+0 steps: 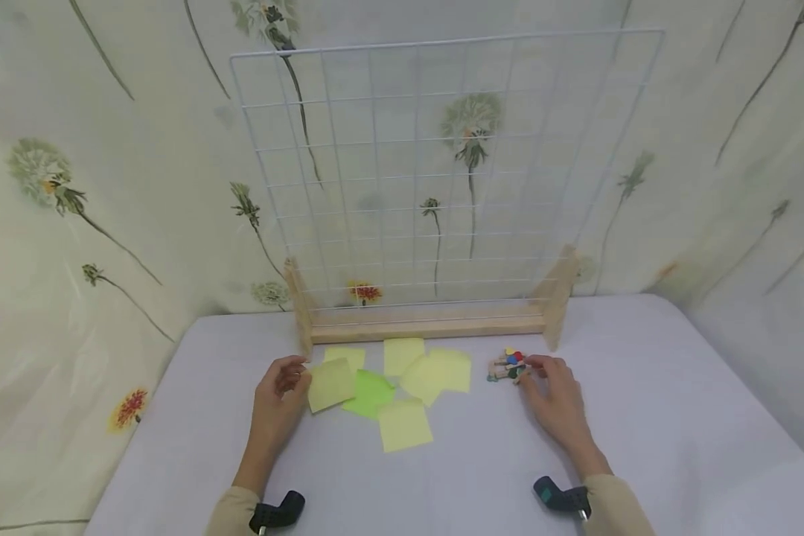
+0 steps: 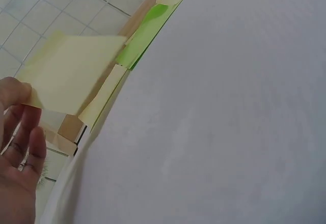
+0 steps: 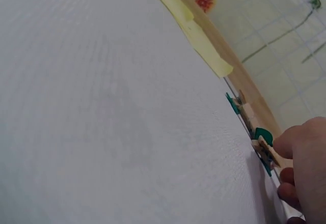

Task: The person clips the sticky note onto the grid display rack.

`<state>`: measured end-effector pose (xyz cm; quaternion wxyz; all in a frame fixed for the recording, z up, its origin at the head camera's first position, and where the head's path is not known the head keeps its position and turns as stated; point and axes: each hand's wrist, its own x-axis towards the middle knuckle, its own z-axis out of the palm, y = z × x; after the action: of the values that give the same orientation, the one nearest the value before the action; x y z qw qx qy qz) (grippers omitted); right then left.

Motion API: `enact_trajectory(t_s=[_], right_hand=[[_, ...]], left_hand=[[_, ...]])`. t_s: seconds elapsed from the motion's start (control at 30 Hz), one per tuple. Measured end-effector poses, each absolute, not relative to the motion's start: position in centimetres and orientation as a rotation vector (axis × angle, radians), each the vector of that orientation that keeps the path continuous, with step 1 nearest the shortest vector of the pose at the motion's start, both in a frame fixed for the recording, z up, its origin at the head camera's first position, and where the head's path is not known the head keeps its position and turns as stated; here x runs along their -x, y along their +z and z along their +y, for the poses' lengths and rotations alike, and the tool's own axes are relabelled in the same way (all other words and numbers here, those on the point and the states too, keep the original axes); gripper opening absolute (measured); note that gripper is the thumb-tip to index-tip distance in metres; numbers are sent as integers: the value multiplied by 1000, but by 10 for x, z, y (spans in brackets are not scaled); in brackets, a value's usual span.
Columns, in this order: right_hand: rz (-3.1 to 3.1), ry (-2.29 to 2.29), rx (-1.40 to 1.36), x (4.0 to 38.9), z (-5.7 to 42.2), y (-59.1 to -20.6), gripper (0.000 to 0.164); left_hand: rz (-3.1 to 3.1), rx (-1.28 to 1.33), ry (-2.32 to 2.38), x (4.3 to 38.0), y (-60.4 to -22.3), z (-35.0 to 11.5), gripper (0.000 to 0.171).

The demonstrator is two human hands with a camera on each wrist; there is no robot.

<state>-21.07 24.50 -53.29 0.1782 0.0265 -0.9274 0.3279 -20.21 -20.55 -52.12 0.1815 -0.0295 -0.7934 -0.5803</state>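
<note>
My left hand [image 1: 281, 394] pinches a yellow sticky note [image 1: 331, 385] by its left edge, between thumb and fingers. In the left wrist view the note [image 2: 71, 74] stands tilted up off the table. Beside it lie a green sticky note [image 1: 369, 394] and several more yellow sticky notes [image 1: 405, 426], some overlapping. My right hand [image 1: 557, 398] is at a small pile of mini wooden clothespins [image 1: 507, 365] with coloured decorations. Its thumb and index finger are apart at the pile's right side. In the right wrist view the thumb reaches a green-decorated clothespin [image 3: 263, 136].
A white wire grid panel [image 1: 415, 171] stands upright in a wooden base [image 1: 429, 327] behind the notes. White cloth covers the table [image 1: 469, 476]. A flower-printed curtain [image 1: 141, 186] hangs behind and at the sides. Each wrist bears a black camera mount [image 1: 278, 511].
</note>
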Motion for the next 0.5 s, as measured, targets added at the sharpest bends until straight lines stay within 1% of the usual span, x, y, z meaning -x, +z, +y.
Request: enact_trajectory(t_s=[0.07, 0.2, 0.4, 0.5], right_hand=[[-2624, 928, -108, 210, 243, -532, 29], [-2632, 872, -138, 210, 241, -533, 28], [-2634, 832, -136, 209, 242, -533, 24], [-2631, 829, -136, 208, 243, -534, 22]], left_hand=[[-2196, 43, -1698, 203, -511, -203, 23], [-2153, 55, -1722, 200, -489, -194, 16], [-2195, 61, -1650, 200, -465, -176, 11], [-2156, 73, -1671, 203, -456, -168, 12]])
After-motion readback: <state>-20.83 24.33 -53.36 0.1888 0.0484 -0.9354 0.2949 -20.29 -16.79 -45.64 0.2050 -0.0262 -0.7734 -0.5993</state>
